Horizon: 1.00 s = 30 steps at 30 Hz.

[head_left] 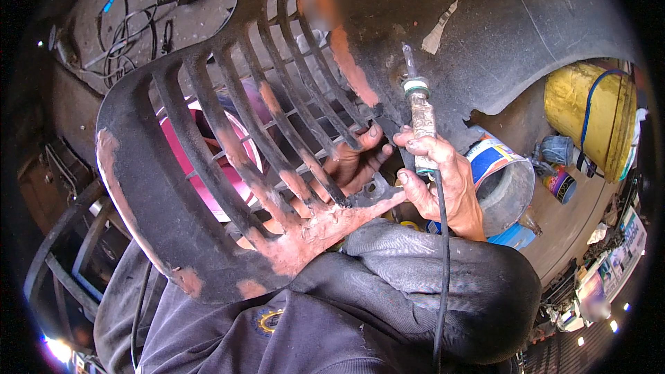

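Right hand: fingers closed around the handle of a soldering iron, tip pointing up and resting against the black panel just above the broken edge; its black cord hangs down over the person's lap. Left hand: reaches from behind the black plastic grille, fingers curled through the slats and gripping the lower bar beside the iron. The grille, worn to reddish patches, rests across the lap. Behind the right hand stands an open tin can; a yellow bucket lies farther right.
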Motion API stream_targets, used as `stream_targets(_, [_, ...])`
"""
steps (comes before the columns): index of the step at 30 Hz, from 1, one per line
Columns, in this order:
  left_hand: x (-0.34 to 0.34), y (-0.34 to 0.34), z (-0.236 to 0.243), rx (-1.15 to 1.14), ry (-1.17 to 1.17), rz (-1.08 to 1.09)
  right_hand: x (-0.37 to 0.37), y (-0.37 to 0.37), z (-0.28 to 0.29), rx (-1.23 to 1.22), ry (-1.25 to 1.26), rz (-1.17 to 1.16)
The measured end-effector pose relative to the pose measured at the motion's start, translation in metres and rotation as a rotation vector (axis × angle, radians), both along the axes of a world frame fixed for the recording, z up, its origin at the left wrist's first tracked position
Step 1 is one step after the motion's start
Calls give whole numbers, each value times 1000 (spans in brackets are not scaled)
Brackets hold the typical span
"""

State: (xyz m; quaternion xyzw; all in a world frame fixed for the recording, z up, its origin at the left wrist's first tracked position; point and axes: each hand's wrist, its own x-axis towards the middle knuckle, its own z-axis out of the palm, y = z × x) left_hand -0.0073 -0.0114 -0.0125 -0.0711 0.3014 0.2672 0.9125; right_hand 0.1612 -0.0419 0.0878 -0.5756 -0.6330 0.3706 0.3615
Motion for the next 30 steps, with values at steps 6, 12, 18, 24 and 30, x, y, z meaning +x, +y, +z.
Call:
stream_targets(6, [1, 1, -2, -18, -10, -46, 0, 2, 4, -12, -16, 7])
stream_targets(12, [-1, 4, 8, -29, 36, -36, -1, 4, 4, -12, -27, 22])
stream_targets(18, [-1, 2, 5, -129, -6, -43, 1, 5, 6, -43, -59, 37])
stream_targets(24, [-1, 8, 13, -154, -42, -68, -1, 5, 3, -27, -4, 21])
stream_targets(30, [-8, 9, 1, -103, -176, -126, 1, 6, 3, -21, -39, 55])
